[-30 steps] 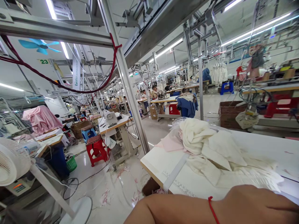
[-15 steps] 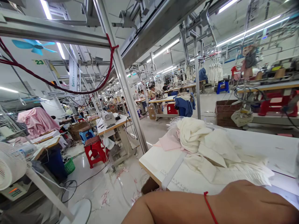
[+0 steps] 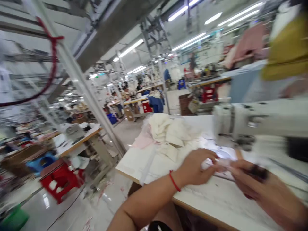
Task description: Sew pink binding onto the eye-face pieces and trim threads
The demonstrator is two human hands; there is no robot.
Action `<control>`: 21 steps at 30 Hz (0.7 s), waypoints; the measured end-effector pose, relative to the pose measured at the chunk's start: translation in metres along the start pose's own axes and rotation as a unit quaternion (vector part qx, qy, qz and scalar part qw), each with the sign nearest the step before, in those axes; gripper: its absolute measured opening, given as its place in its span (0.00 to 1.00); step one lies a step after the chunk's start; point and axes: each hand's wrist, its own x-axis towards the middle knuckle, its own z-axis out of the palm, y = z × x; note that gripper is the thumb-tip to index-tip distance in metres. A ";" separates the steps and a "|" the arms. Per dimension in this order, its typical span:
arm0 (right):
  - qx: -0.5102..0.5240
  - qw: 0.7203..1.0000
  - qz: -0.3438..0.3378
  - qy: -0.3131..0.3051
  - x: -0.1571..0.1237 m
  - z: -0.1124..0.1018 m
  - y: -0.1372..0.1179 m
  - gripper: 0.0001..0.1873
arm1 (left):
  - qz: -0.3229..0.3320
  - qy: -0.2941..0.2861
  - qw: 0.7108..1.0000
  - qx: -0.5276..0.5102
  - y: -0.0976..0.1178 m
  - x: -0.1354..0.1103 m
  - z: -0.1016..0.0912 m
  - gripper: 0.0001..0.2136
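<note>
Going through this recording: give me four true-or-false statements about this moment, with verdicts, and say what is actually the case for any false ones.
1. A red string bracelet circles the wrist of the left hand. True.
2. The right hand and left hand meet at a small white fabric piece. True.
3. The cream fabric pile lies under the sewing machine head. False: it lies on the table, left of the machine.
4. The red stool stands on the table. False: it stands on the floor.

View swung right: sewing machine head [image 3: 240,123] now showing; left hand [image 3: 196,166], right hand [image 3: 269,194] meet at white fabric [image 3: 216,164].
</note>
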 end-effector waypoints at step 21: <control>-0.123 0.989 -0.031 0.082 -0.008 0.009 -0.036 0.11 | -0.093 0.006 0.993 -0.075 0.013 0.001 -0.004 0.05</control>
